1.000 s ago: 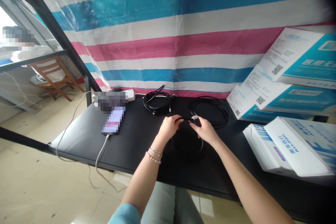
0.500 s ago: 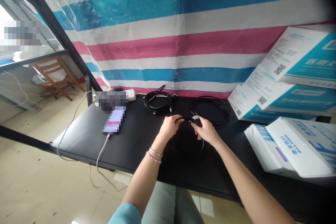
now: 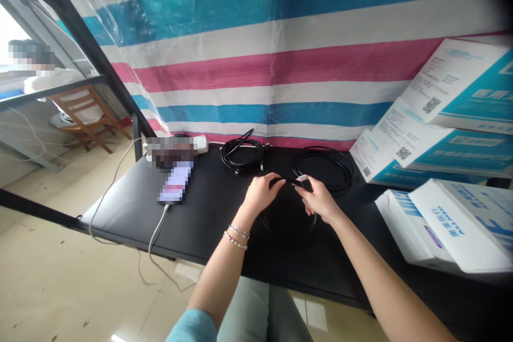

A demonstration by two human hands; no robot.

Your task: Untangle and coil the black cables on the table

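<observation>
Between my hands runs a black cable [image 3: 289, 180], its lower loops hanging or lying over the black tabletop. My left hand [image 3: 262, 192] pinches the cable between thumb and fingers. The fingers of my right hand [image 3: 318, 199] are closed on the cable near its connector [image 3: 305, 181], which has a light metal tip. Behind my left hand lies a coiled black cable [image 3: 242, 155] with connector ends showing. A second coiled cable [image 3: 324, 168] rests behind my right hand, partly hidden by it.
At the left are a phone [image 3: 176, 181] with a grey charging cord [image 3: 157, 232] and a white power strip [image 3: 201, 144]. Blue and white boxes [image 3: 404, 136] are stacked at the right, with an open white box [image 3: 452, 230] in front. Striped sheeting [image 3: 260, 64] hangs behind. A person sits far left.
My hands have stayed almost in place, with the left fingers shifting slightly along the cable. The view has moved a little, and the person far left has changed posture.
</observation>
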